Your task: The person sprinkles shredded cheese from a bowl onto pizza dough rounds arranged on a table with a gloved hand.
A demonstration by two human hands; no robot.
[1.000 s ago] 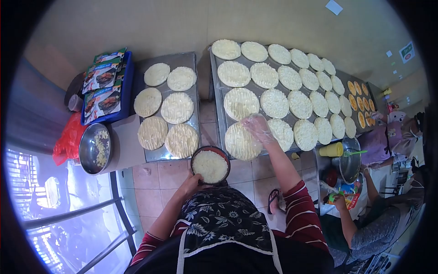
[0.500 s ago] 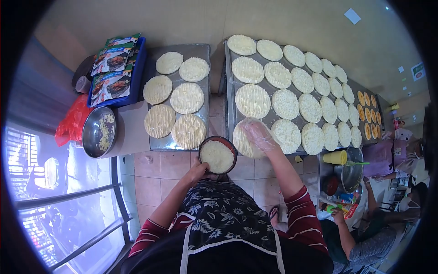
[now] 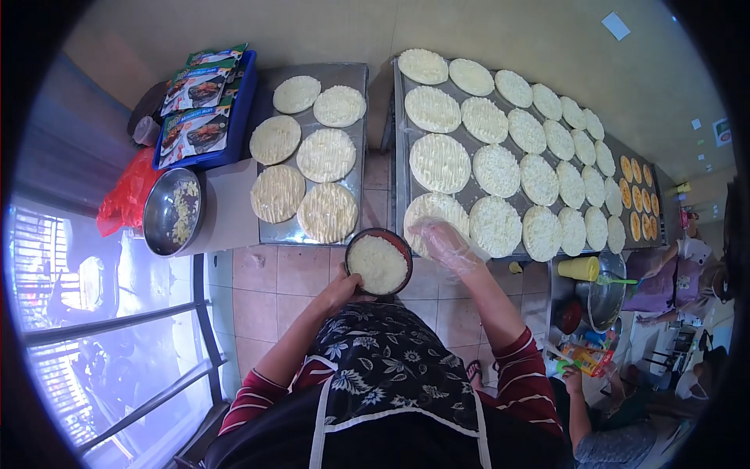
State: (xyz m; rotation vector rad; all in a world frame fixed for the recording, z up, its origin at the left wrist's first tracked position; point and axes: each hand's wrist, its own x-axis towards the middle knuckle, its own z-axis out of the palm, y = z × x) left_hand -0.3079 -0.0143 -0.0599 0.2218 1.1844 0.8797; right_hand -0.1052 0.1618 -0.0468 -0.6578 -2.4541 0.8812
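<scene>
My left hand [image 3: 341, 288] grips the rim of a dark round bowl [image 3: 407, 248] that holds white grated cheese [image 3: 378, 264]. On my right hand [image 3: 445, 244] is a clear plastic glove. It is low over the near-left round pastry [image 3: 430, 206] of the right tray, fingers drawn together and pointing down-left. What they pinch, if anything, is hidden. White shreds lie on part of this pastry. Behind it, a pastry [image 3: 440, 163] shows piped cream lines, while the neighbour to the right [image 3: 494, 227] is covered in white shreds.
A left tray [image 3: 269, 233] bears several cream-lined pastries. Beside it are a steel bowl [image 3: 158, 234] with yellowish bits, a blue bin [image 3: 244, 98] of printed packets and a red plastic bag [image 3: 129, 191]. Co-workers, a yellow cup [image 3: 578, 269] and a large metal bowl [image 3: 605, 301] are at right.
My right hand has moved slightly down over the same pastry, its fingers drawing in, and more white shreds show there. The bowl stays in my left hand. The view has shifted slightly.
</scene>
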